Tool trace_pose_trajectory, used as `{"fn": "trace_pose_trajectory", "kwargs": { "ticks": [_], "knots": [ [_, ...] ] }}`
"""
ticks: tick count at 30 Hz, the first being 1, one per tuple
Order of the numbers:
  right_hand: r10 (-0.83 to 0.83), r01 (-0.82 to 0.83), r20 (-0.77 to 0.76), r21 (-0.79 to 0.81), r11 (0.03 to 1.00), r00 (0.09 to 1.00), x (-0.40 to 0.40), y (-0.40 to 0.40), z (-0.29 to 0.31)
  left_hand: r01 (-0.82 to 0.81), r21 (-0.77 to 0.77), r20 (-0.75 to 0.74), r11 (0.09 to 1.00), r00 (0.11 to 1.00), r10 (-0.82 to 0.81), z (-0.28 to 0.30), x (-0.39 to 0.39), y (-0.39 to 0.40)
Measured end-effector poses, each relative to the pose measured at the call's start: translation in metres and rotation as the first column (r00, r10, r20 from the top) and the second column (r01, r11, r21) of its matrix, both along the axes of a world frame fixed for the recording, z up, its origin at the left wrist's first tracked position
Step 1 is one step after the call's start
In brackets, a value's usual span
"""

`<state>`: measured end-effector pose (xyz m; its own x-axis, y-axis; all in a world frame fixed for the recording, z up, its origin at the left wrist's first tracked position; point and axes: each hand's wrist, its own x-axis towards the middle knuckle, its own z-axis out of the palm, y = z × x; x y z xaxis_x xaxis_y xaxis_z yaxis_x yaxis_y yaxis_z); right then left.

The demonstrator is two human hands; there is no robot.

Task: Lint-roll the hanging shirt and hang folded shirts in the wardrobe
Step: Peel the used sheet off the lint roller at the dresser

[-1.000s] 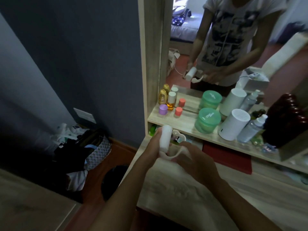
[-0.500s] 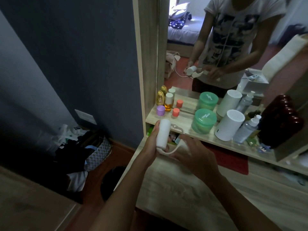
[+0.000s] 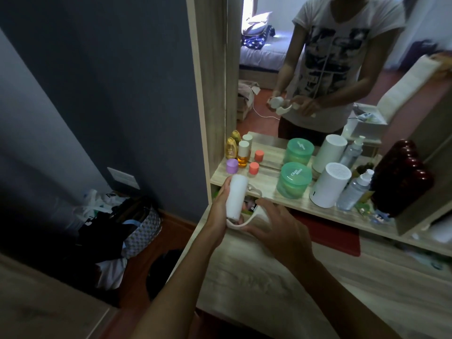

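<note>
Left hand (image 3: 219,211) grips lint roller (image 3: 235,197); right hand (image 3: 281,230) apparently holds handle.

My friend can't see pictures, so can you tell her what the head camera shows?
Two hands hold a white lint roller in front of a mirrored dresser: the left hand grips the roll, the right hand holds its handle. On the wooden shelf behind stand a green tub, a white cylinder and small bottles.
</note>
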<state>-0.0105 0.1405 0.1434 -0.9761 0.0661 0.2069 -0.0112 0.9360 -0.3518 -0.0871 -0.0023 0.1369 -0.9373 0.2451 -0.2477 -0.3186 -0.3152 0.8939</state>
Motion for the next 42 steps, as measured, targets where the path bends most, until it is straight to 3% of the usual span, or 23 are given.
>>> {"fn": "trace_pose_trajectory", "kwargs": {
  "ticks": [10,15,19,20,22,25,27,28,32,37,42],
  "knots": [
    [0.021,-0.020,-0.047,0.022,1.000,0.999,0.000,-0.005,0.015,-0.012,-0.009,0.002,1.000,1.000,0.012,0.007,-0.008,-0.010],
    [0.016,-0.016,0.010,-0.013,1.000,1.000,-0.001,-0.004,0.016,-0.005,-0.041,0.011,0.999,1.000,0.005,-0.001,-0.006,-0.008],
    [0.006,-0.009,0.058,0.046,0.999,0.998,-0.002,-0.003,0.017,-0.036,-0.091,0.018,0.995,0.999,0.038,-0.005,-0.006,-0.005],
    [0.017,-0.018,0.091,0.010,1.000,0.996,-0.004,-0.002,0.017,-0.045,-0.106,0.011,0.993,0.999,0.047,-0.007,-0.005,-0.004],
    [0.129,-0.083,0.186,-0.239,0.967,0.974,-0.009,0.001,0.017,-0.073,-0.136,0.004,0.988,0.997,0.075,-0.012,-0.003,-0.001],
    [0.373,-0.125,0.276,-0.632,0.764,0.886,-0.020,0.010,0.015,-0.059,-0.225,-0.016,0.973,0.998,0.057,-0.023,0.006,0.005],
    [0.315,0.012,0.258,-0.791,0.612,0.913,-0.026,0.014,0.013,-0.052,-0.206,0.000,0.977,0.999,0.053,-0.027,0.009,0.007],
    [0.250,0.066,0.257,-0.809,0.583,0.934,-0.029,0.014,0.013,-0.049,-0.213,-0.001,0.976,0.999,0.050,-0.027,0.008,0.006],
    [0.133,-0.023,0.115,-0.664,0.747,0.984,-0.039,0.013,0.005,0.028,-0.319,-0.013,0.947,0.999,-0.034,-0.022,0.009,0.009],
    [-0.065,0.071,0.033,-0.624,0.778,0.997,-0.050,0.015,-0.008,0.144,-0.378,-0.070,0.915,0.980,-0.184,-0.008,0.009,0.011],
    [-0.102,0.076,-0.004,-0.643,0.763,0.995,-0.056,0.015,-0.007,0.170,-0.373,-0.068,0.912,0.976,-0.209,-0.002,0.008,0.009]
  ]
}}
